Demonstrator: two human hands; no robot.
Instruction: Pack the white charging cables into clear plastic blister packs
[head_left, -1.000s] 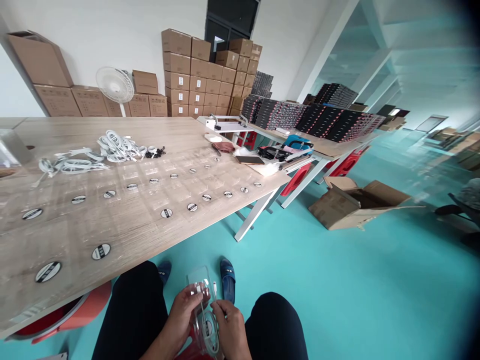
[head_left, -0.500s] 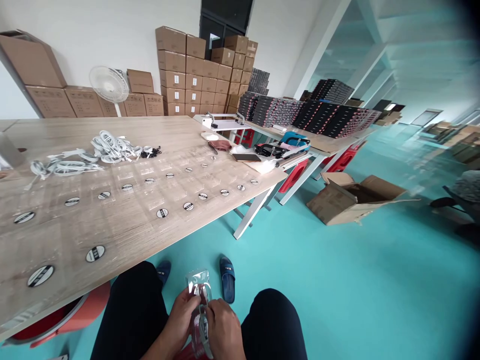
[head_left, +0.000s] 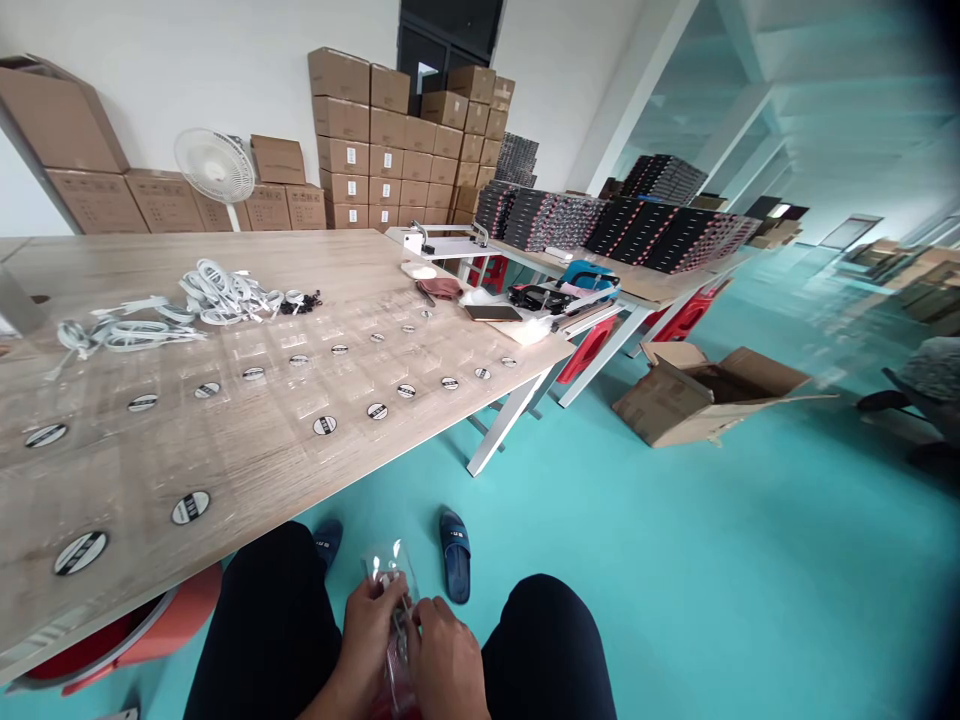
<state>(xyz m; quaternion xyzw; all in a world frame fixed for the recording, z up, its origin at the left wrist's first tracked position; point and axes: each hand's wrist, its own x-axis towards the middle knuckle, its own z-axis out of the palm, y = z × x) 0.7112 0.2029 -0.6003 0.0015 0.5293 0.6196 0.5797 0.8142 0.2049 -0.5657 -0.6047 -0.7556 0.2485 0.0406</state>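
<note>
Low between my knees, both hands hold a clear plastic bag [head_left: 390,557]. My left hand [head_left: 367,632] is closed on its left side, thumb on top. Against the bag's right side, my right hand [head_left: 450,658] has its fingers curled in a pinch. Part of a white cable [head_left: 400,628] shows between the hands; whether it lies wholly inside the bag I cannot tell. To the left, flat clear bags with round black-and-white labels [head_left: 190,507] lie in rows on the wooden table [head_left: 390,450]. Behind them is a pile of coiled white cables [head_left: 217,292].
Small black pieces [head_left: 304,302] lie beside the cables. A phone [head_left: 493,313] rests near the table's right end. An open carton [head_left: 675,405] stands on the green floor. A red bin [head_left: 176,620] is under the table, and a fan [head_left: 216,165] stands behind it.
My fingers have shifted slightly on the bag, and its top end has tilted a little left. Less of the cable shows below my hands. The table items stay put.
</note>
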